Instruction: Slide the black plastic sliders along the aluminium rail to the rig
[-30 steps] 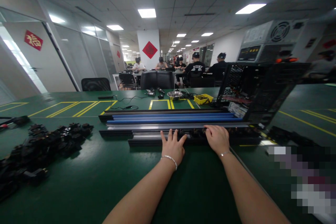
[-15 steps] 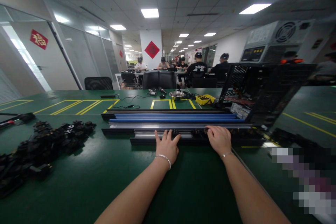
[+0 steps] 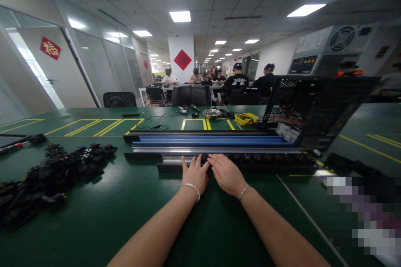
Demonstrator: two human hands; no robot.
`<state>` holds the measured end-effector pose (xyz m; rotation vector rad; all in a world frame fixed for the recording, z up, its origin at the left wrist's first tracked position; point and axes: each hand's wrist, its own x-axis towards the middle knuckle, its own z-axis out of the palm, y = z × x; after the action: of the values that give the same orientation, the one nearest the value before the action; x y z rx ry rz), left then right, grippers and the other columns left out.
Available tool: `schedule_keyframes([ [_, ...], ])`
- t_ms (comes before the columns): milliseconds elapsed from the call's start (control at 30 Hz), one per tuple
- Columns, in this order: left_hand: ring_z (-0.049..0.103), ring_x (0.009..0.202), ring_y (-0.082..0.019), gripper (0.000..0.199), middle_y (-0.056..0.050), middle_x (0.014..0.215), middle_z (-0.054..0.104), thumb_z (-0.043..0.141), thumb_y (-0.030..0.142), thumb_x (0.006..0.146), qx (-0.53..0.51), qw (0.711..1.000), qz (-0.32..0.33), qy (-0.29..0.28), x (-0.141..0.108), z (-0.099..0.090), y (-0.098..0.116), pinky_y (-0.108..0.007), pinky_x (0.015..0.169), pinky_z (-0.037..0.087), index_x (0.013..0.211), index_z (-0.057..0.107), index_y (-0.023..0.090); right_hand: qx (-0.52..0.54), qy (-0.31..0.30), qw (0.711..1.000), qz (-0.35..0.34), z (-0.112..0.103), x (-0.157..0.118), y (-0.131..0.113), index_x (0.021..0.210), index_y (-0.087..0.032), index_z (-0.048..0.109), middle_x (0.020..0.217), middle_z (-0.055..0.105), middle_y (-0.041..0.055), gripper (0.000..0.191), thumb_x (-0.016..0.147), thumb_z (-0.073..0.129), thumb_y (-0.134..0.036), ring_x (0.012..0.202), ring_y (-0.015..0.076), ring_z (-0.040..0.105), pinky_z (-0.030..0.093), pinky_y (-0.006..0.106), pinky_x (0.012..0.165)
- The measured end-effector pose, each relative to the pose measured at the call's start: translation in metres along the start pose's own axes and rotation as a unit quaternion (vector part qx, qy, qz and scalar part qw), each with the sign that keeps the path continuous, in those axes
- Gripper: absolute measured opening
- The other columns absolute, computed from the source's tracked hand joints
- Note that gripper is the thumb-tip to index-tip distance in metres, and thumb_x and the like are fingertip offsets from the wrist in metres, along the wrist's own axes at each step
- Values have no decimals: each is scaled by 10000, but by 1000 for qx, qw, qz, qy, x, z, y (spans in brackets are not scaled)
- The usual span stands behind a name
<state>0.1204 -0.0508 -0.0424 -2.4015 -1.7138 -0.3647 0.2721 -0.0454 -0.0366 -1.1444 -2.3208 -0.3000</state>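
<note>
A long black rail (image 3: 171,167) with a silvery inner channel lies nearest to me on the green table. My left hand (image 3: 194,174) is open, its fingers spread over the rail's left part. Close beside it, my right hand (image 3: 228,175) lies over the rail with fingers stretched out to the left, fingertips almost meeting the left thumb and index finger. Small black pieces with brass-coloured parts (image 3: 257,158) stand in a row along the rail, right of my hands. The fingers hide whatever black piece lies beneath them.
More long rails, including a blue one (image 3: 206,139), lie behind. A pile of black pieces (image 3: 75,167) is at the left. An open computer case (image 3: 326,108) stands at the right. Further back are a metal bowl (image 3: 211,114) and a yellow tray (image 3: 246,119).
My right hand has moved left along the rail, up to my left hand, uncovering the row of black pieces. My left hand stays at nearly the same place on the rail.
</note>
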Motion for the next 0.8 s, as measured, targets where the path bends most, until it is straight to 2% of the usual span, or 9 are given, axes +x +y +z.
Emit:
schedule_keyframes([
  [100,339,1247,-279,477,-66,1379,390,437,297,794,4,1000,-5,-1,-2,2,-5,-639,1010,15,1267,396,341,11,-35,999,7,12,2,-15,1308,-103,396,1367,394,116,499,830,365,-242,1264,215,321,294,395,1041],
  [200,350,1237,-285,512,-58,1385,380,477,292,770,11,1000,-7,11,-3,2,-10,-638,1006,31,1266,382,379,-18,-53,996,68,19,-3,-10,1338,-90,345,1401,331,135,581,797,431,-285,1301,259,248,260,433,1048],
  [367,364,1226,-282,510,-61,1375,391,494,283,756,17,1000,-8,16,-5,3,-16,-631,1006,55,1248,402,383,-37,-90,991,90,18,-6,2,1307,-112,405,1385,362,128,511,822,392,-274,1294,269,262,248,438,1039],
  [800,351,1237,-276,529,-66,1393,366,455,272,763,36,999,-41,-7,-11,1,-39,-624,1007,69,1275,373,380,-28,-125,986,104,14,-3,2,1290,-145,432,1399,346,105,467,846,353,-267,1309,241,233,230,400,1033],
])
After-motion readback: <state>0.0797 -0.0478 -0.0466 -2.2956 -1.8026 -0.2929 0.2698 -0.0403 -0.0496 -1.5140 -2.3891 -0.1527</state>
